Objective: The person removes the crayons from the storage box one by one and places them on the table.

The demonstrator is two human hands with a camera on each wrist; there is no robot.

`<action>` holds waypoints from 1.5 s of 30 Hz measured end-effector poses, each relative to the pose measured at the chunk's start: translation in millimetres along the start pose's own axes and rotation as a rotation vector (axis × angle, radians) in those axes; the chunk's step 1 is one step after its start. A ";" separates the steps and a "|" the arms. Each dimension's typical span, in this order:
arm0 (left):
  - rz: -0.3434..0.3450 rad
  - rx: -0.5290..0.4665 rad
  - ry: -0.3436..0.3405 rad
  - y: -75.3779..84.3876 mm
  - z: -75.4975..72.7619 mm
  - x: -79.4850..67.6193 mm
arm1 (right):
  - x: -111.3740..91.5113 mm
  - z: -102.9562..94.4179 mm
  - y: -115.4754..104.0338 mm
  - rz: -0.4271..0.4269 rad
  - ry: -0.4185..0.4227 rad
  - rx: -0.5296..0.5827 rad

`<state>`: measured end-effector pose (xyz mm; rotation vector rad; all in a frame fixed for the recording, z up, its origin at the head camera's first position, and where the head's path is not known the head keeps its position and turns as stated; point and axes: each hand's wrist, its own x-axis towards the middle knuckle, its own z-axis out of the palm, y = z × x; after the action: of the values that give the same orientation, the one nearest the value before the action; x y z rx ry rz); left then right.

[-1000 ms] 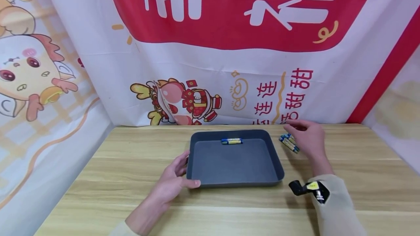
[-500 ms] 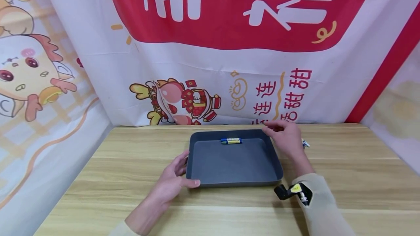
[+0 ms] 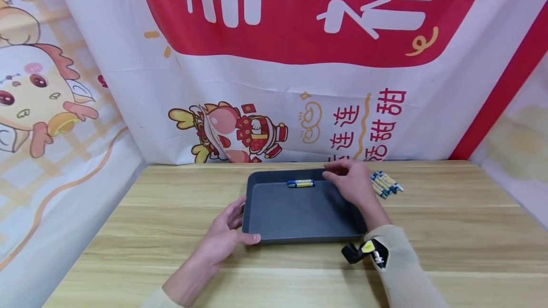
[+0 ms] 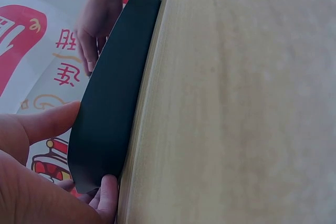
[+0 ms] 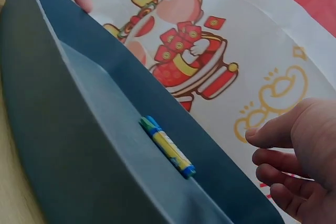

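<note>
A dark grey rectangular tray (image 3: 295,213) lies on the table. Along its far wall rest two wrapped crayons (image 3: 301,183) side by side; the right wrist view shows the crayons (image 5: 168,146) with blue and green ends. My left hand (image 3: 224,234) grips the tray's left side, thumb at the near corner; in the left wrist view its fingertips (image 4: 109,184) reach round the tray wall. Over the tray's far right rim hovers my right hand (image 3: 353,184). Its fingers are loosely bent in the right wrist view, with a gap below the thumb (image 5: 260,134) and nothing visible between them.
Several more crayons (image 3: 386,183) lie in a slanted cluster on the wooden table (image 3: 462,222), right of the tray. A printed cloth (image 3: 299,80) hangs along the table's back edge. Another cloth (image 3: 68,194) closes off the left side.
My right hand has moved left from over the crayon cluster to the tray's far right rim, so the cluster shows again. The left hand, tray and two crayons in it stay put.
</note>
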<state>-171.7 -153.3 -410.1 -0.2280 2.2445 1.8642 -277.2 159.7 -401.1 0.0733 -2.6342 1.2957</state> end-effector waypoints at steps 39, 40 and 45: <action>-0.021 -0.001 0.012 -0.3 0.3 2.2 | 5.6 39.2 1.5 -0.005 -0.194 -0.132; -0.019 -0.001 0.010 -0.2 0.3 2.0 | 5.5 39.4 1.4 -0.001 -0.202 -0.135; -0.002 -0.002 0.003 -0.3 0.3 0.0 | 5.3 40.9 1.5 -0.005 -0.233 -0.161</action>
<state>-171.6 -153.0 -410.4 -0.2333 2.2438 1.8671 -289.1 128.6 -425.5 0.2178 -2.9221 1.1293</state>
